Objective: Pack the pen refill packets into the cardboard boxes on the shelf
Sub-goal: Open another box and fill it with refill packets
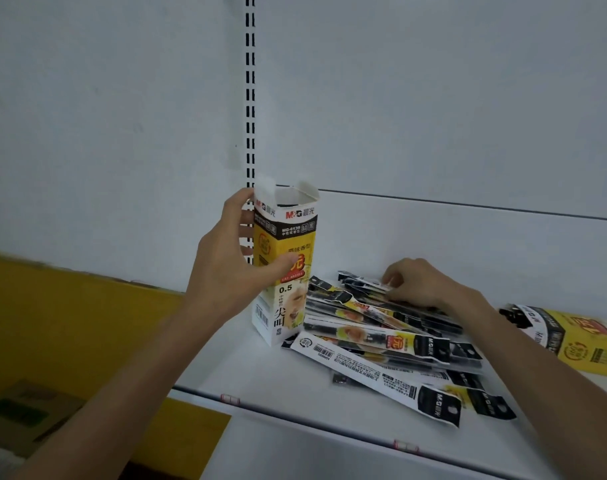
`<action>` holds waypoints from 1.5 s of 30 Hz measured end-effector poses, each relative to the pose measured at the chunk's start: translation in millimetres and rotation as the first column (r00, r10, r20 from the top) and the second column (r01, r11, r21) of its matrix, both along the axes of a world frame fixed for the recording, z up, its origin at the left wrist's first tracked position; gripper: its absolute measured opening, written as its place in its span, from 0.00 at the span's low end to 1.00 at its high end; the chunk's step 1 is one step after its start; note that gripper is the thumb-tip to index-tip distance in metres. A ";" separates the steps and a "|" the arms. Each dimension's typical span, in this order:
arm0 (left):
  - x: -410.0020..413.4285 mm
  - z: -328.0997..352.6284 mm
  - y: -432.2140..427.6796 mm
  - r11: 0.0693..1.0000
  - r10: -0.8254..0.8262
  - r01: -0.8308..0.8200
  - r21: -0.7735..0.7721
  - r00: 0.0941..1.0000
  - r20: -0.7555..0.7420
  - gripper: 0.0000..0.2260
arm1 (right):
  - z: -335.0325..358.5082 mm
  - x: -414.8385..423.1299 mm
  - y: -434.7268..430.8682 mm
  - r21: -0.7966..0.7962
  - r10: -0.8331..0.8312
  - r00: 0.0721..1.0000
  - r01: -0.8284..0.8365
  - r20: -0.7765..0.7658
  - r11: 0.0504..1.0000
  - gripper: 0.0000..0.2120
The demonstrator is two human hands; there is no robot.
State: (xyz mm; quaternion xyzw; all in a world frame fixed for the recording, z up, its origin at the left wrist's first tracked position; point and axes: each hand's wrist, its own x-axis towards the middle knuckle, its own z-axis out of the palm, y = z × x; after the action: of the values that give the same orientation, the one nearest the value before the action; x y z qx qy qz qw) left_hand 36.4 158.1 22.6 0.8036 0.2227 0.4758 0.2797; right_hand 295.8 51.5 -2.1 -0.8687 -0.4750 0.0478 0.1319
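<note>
The pen refill packets [381,327] lie in a loose, crossed heap on the white shelf [295,382], at three to four o'clock of the upright cardboard box [288,271]. The nearest ones touch its foot. The right hand [423,285] curls onto the heap's far end, fingertips seemingly pinching a top packet. The left hand [226,268] is clamped round the box, thumb on its front, with the flaps standing open at twelve o'clock.

The risk, as I judge it, comes from the packets: long, limp sleeves of glossy film, so pulling one may drag neighbours toward the shelf lip at six o'clock. The tall, narrow box of thin printed card could tip or buckle if a packet snags a flap. A second box [579,341] lies flat at three o'clock.
</note>
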 end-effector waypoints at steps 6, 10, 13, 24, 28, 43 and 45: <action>4.5 -2.0 -18.3 0.991 -0.059 0.062 0.120 0.998 -0.030 0.35 | 7.0 -9.7 5.6 0.178 0.090 0.991 -0.107 0.103 0.978 0.10; 3.4 -0.2 -9.6 0.995 -0.040 0.041 0.086 0.999 -0.015 0.36 | 15.5 -15.0 2.3 0.270 0.149 0.987 -0.161 0.065 0.949 0.08; 1.6 3.6 -3.9 0.997 -0.034 0.037 0.073 0.999 -0.036 0.38 | 22.7 -23.0 -0.4 0.334 0.186 0.982 -0.184 0.026 0.924 0.09; -5.5 21.5 -3.8 0.988 0.020 0.007 0.154 0.984 -0.177 0.40 | 68.6 -64.2 -0.4 0.558 0.435 0.691 -0.055 -0.577 0.828 0.11; -11.0 30.0 2.5 0.984 0.111 -0.064 0.166 0.950 -0.293 0.37 | 84.5 -77.2 -1.9 0.709 0.540 0.678 -0.039 -0.499 0.704 0.08; -12.5 40.3 -13.5 0.974 0.099 -0.018 0.227 0.931 -0.352 0.21 | 140.0 -141.8 14.5 0.985 0.648 0.760 -0.074 -0.047 0.158 0.06; -11.5 38.7 -15.1 0.967 0.103 -0.008 0.255 0.928 -0.359 0.22 | 131.8 -141.6 20.7 0.960 0.532 0.846 -0.178 0.038 0.215 0.06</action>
State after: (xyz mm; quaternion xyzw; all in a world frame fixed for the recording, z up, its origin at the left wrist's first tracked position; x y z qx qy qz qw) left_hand 24.8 142.9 61.3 0.9006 0.2327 0.3483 0.1161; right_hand 154.2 72.2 129.7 -0.4699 -0.5727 -0.0770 0.6673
